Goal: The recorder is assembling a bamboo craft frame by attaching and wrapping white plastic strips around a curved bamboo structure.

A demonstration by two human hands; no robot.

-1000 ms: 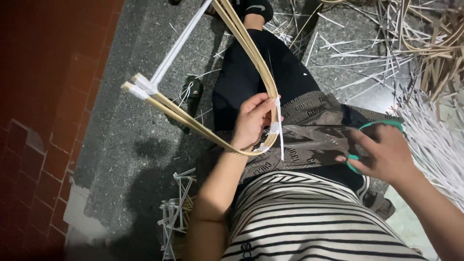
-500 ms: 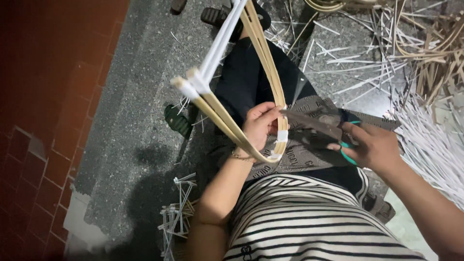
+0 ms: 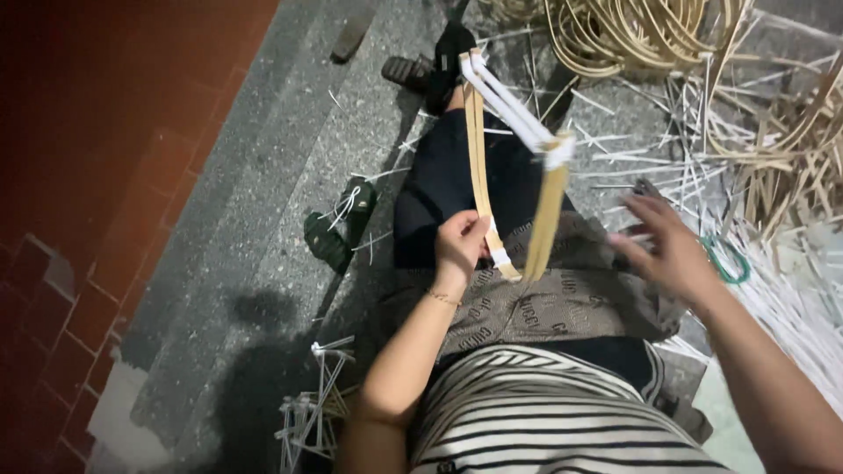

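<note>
Seated person, view straight down onto lap. Grey speckled floor all round; red brick wall along the left edge. Dark green sandal lies on the floor just left of the legs, with a few white strips across it. Black sandal on a foot at the top. Coils of tan cane fill the top right; loose white strips scattered thick over the right side. A small bundle of white strips sits on the floor by the left elbow. Patterned brown cloth spread over the lap, striped shirt below it.

Bent bamboo strip frame is held up over the lap and knees: two tan strips meeting low near the cloth, a white strip bridging their upper ends, white tape wraps at the joints. It covers part of the dark trousers.

Left hand is raised off the lap, wrist bent, fingers curled tight round the lower end of the left tan strip, near its taped joint. Thin bracelet on that wrist.

Right hand hovers to the right of the frame, fingers spread, touching nothing, motion-blurred. Green-handled scissors lie just beyond it, mostly hidden behind the hand; blades not visible.

Right forearm is cut off at the frame's edge. Shadows hide the floor under the left arm.
</note>
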